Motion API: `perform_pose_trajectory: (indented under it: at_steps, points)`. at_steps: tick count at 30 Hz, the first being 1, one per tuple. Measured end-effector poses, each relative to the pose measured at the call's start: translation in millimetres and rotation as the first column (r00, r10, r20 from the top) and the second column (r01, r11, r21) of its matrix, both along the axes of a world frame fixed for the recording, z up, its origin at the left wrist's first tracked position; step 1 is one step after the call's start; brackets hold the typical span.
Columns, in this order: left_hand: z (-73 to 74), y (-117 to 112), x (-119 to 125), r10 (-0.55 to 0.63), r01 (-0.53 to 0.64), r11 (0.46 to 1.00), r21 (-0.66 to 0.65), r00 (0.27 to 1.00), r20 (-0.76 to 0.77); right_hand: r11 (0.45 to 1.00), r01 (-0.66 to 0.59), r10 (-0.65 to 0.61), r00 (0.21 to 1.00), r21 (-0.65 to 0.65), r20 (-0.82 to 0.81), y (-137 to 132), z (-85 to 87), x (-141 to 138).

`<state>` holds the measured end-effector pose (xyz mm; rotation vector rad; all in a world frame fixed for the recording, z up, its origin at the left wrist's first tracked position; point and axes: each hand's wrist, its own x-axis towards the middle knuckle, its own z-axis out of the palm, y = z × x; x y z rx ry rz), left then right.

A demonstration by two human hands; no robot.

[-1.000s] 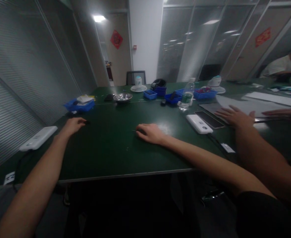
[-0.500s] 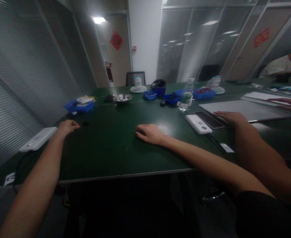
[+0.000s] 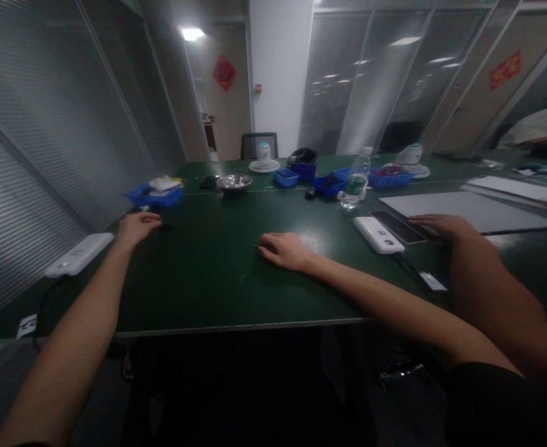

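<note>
My left hand hovers over the left side of the green table, near the blue tray with white and yellow items in it. Its thumb and fingers are pinched together; whatever they hold is too small to make out. My right hand rests on the table's middle with its fingers curled in. A thin, pale tip pokes out left of these fingers, too fine to name. A white power bank with a black cable lies left of my left forearm.
A second white power bank, a dark phone and a water bottle are on the right. A co-worker's hand lies by a grey board. Farther back are a metal bowl and blue trays.
My left hand has moved forward and slightly right, towards the blue tray, its fingers still pinched. My right hand stays in place on the table. The whole view has shifted a little.
</note>
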<state>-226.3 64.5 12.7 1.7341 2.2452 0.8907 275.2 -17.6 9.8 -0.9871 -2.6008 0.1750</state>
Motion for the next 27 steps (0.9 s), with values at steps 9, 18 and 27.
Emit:
perform_pose_trajectory:
  at_steps: [9, 18, 27]
  points:
    - [4.9, -9, 7, -0.088, 0.081, 0.991, -0.108, 0.994, -0.063, 1.000, -0.015, 0.015, 1.000, -0.017, 0.007, 0, 1.0, -1]
    - [1.2, -6, 10, -0.074, 0.067, 0.994, -0.081, 0.994, -0.085, 1.000, -0.022, 0.022, 0.999, -0.011, 0.026, 0, 2.6, -1]
    - [-6.2, 0, 7, -0.028, 0.015, 0.996, -0.093, 0.991, -0.131, 1.000, -0.019, 0.018, 1.000, 0.015, 0.014, 2, -2.6, -1]
